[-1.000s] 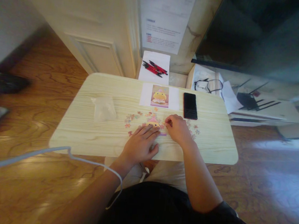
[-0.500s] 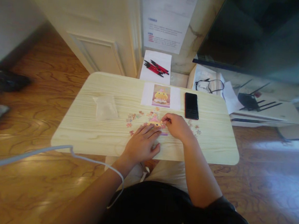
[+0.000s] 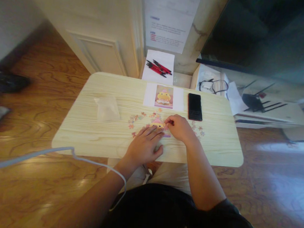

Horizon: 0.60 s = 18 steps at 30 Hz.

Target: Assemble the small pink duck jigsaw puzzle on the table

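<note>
A partly assembled jigsaw puzzle (image 3: 157,122) with a yellow figure and pink top lies mid-table. My left hand (image 3: 146,143) rests flat over its lower part, fingers stretched out, covering some of it. At the puzzle's right edge, my right hand (image 3: 177,127) has its fingertips pinched together; a small puzzle piece seems to be between them, mostly hidden. Loose puzzle pieces (image 3: 135,119) lie scattered to the left, and more lie right of my right hand. Behind the puzzle is a white sheet with a printed picture (image 3: 164,96) of the yellow figure.
A black phone (image 3: 194,107) lies at the right of the pale wooden table (image 3: 86,129). A translucent plastic bag (image 3: 107,109) is on the left. Red pens (image 3: 158,68) sit on paper behind the table. A pale cable (image 3: 91,162) crosses my left wrist.
My hands stay in nearly the same place. The right fingertips have shifted very slightly at the puzzle's right edge.
</note>
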Tool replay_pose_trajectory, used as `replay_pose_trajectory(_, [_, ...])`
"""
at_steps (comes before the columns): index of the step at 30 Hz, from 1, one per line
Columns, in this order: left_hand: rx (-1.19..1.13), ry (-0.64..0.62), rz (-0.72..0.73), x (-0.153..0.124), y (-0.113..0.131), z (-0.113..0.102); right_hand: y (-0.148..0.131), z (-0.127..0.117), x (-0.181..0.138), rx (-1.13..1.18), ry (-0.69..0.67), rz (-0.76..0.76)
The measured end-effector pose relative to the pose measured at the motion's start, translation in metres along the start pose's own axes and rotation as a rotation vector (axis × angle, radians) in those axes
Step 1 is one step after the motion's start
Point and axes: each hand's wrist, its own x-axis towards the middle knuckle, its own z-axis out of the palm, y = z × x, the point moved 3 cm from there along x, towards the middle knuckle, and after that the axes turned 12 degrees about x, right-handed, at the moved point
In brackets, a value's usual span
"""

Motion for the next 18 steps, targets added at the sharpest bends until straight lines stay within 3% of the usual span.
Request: replay_pose_trajectory(18, [0.003,0.015,0.013,-0.0011,-0.0002,0.0004,0.0017,0.0004,-0.0001,-0.042,-0.007,-0.013])
